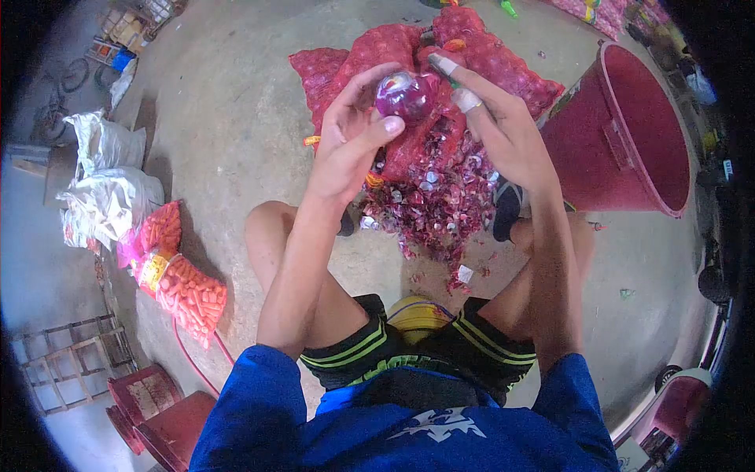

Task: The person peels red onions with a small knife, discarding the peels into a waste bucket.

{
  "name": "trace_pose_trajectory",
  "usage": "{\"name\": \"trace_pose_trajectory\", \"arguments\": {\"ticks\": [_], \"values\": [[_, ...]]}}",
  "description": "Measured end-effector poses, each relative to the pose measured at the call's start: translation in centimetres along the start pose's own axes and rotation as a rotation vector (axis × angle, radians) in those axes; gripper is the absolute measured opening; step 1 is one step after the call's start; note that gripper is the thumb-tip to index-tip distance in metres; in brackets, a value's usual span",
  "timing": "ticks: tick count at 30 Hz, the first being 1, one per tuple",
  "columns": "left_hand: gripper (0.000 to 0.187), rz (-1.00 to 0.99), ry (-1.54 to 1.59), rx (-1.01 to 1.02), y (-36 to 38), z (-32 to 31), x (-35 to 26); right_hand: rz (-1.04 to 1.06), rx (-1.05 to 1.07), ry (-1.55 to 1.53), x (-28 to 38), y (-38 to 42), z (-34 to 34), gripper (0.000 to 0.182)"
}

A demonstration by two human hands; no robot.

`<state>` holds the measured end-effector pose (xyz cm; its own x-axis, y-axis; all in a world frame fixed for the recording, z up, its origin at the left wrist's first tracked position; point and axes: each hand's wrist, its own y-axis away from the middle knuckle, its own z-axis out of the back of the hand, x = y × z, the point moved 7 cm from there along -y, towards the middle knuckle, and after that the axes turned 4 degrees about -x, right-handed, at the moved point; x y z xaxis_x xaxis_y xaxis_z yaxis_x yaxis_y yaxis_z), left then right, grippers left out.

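My left hand (pixel 346 145) is closed round a shiny purple-red onion (pixel 405 96), with the thumb along its near side. To the right of it is my right hand (pixel 511 145), its index finger and thumb tips wrapped in white tape. Its fingers are bent towards the onion, and a thin dark greenish thing shows beside the index finger; I cannot make out what it is. Behind and below both hands lie red mesh sacks of onions (pixel 376 49). A loose heap of onion skins (pixel 444 200) covers the floor between my feet.
A large red tub (pixel 562 161) leans open on the right. White sacks (pixel 118 197) and a mesh bag of carrots (pixel 193 295) lie on the left. Red plastic pieces (pixel 169 425) and a metal rack (pixel 67 358) stand at the lower left.
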<state>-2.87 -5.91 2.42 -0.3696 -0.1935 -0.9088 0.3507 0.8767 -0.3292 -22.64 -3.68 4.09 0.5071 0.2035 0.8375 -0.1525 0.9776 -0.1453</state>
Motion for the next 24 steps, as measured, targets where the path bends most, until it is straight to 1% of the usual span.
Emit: {"name": "trace_pose_trajectory", "arguments": {"ticks": [2,3,5,6,8,9,11,12,14,18,20,21,23,24], "values": [[0.076,0.147,0.378,-0.046,0.1,-0.1,0.8,0.141,-0.155,-0.139,0.1,-0.1,0.4,0.043],[0.076,0.133,0.422,-0.056,0.2,-1.1,1.4,0.134,-0.135,-0.096,0.2,0.2,1.2,0.043],[0.073,0.218,0.611,-0.094,0.4,-1.3,1.8,0.080,-0.109,-0.132,-0.2,0.3,0.8,0.042],[0.073,0.218,0.611,-0.094,0.3,-1.5,2.1,0.079,-0.110,-0.132,0.0,0.4,0.8,0.042],[0.068,0.226,0.439,-0.174,0.4,-0.9,3.1,0.017,-0.042,-0.130,0.1,0.4,0.5,0.042],[0.068,0.228,0.437,-0.175,0.3,-0.8,3.4,0.016,-0.042,-0.133,-0.5,0.2,0.2,0.042],[0.063,0.258,0.442,-0.146,0.3,-0.8,3.9,0.106,-0.231,-0.134,-1.7,-0.4,0.9,0.041],[0.063,0.258,0.439,-0.143,0.3,-0.6,3.9,0.107,-0.234,-0.136,-1.8,-0.5,1.2,0.041],[0.059,0.310,0.573,-0.124,0.4,-0.5,4.2,-0.108,-0.303,-0.094,-3.6,-0.7,2.2,0.041],[0.058,0.311,0.675,-0.116,0.3,-0.4,3.8,-0.047,-0.311,-0.134,-4.2,-0.9,2.6,0.045],[0.058,0.266,0.590,-0.203,0.1,0.0,3.2,-0.036,-0.268,-0.262,-3.8,-0.5,1.8,0.052],[0.058,0.265,0.587,-0.204,0.1,0.0,3.2,-0.034,-0.267,-0.264,-2.9,0.0,1.9,0.052],[0.060,0.286,0.511,-0.246,0.2,0.6,3.5,0.054,-0.037,-0.205,0.4,0.7,1.2,0.059],[0.060,0.285,0.507,-0.247,0.1,0.6,3.5,0.187,-0.031,-0.101,1.7,1.0,1.2,0.062]]}}
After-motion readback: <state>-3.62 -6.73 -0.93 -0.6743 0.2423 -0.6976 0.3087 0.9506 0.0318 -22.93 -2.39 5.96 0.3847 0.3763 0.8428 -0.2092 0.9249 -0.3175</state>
